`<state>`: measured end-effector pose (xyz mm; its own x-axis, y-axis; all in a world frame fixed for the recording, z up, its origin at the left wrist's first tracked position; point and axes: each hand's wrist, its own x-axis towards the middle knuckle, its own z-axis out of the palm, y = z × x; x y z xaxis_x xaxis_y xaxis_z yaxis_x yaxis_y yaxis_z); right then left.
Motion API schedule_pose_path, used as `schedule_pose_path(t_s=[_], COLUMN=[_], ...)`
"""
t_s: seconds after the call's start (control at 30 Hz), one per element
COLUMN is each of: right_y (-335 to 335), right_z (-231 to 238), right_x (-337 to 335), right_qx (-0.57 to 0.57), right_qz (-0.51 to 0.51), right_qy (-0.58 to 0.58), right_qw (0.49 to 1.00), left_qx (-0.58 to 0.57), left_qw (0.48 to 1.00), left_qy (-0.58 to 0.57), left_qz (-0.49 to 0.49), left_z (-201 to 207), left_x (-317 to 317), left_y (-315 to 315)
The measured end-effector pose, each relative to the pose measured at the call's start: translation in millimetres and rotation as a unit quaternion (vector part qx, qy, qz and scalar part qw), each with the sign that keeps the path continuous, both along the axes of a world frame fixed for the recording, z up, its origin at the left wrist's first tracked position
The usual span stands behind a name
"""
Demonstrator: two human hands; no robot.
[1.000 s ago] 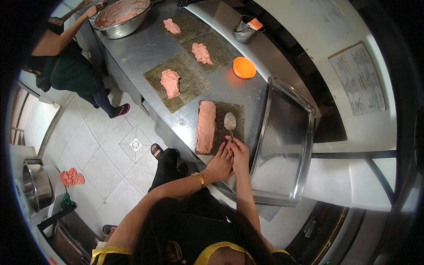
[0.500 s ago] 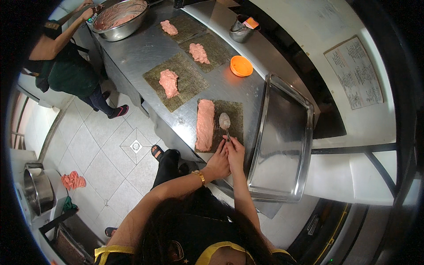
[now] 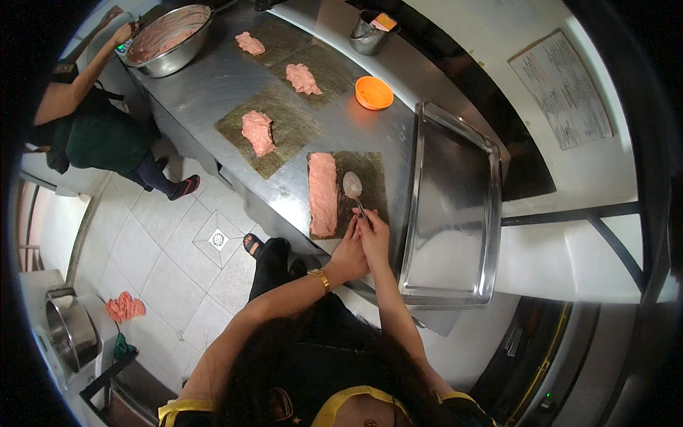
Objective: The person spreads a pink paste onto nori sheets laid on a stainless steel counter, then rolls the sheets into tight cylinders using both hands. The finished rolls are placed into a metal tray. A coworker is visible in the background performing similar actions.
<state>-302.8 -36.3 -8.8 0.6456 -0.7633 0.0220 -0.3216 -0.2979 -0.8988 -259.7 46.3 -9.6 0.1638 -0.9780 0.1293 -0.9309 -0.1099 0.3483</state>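
My right hand (image 3: 374,239) grips a metal spoon (image 3: 352,186) by its handle. The spoon's bowl, smeared with pale paste, is over a dark seaweed sheet (image 3: 366,162), just right of a smooth, flattened strip of pink ground meat (image 3: 323,199) along that sheet's left side. Against the right hand rests my left hand (image 3: 348,257), a gold watch on its wrist; its fingers are stretched forward, partly hidden by the right hand. Beyond lie several more seaweed sheets (image 3: 292,146), with rougher lumps of pink meat (image 3: 257,133) on them.
A metal tray (image 3: 455,213) stands right of the seaweed on the steel table (image 3: 192,114). An orange bowl (image 3: 374,93) and a metal pitcher (image 3: 367,39) sit farther back. At far left, a person (image 3: 99,135) stands beside a large meat bowl (image 3: 171,60).
The view has shifted a little, so the table and its items appear farther left and up. My hands and the spoon keep nearly the same place beside the meat strip.
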Motion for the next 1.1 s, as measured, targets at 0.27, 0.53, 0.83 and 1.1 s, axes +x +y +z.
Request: schedule_pose_path(t_s=[0.27, 0.53, 0.83, 1.1], right_y=[1.7, -1.1, -3.2, 22.1], right_z=[3.3, -10.2, 42.7, 97.8], right_x=[3.7, 2.3, -19.9, -36.1], right_qx=[0.024, -0.102, -0.032, -0.280], right_qz=[-0.029, -0.024, 0.033, 0.159], right_qy=[0.033, 0.038, 0.058, 0.238], right_qw=[0.999, 0.994, 0.997, 0.916], left_qx=[0.041, -0.002, -0.020, -0.029], left_qw=[0.999, 1.000, 0.998, 0.996], left_qy=[-0.007, 0.017, 0.035, 0.072], left_qz=[-0.001, -0.007, -0.046, -0.037], left_z=[4.9, -13.7, -11.0, -8.3], left_x=[1.2, -2.6, 4.5, -10.3], left_y=[-1.8, -8.1, 4.1, 34.7])
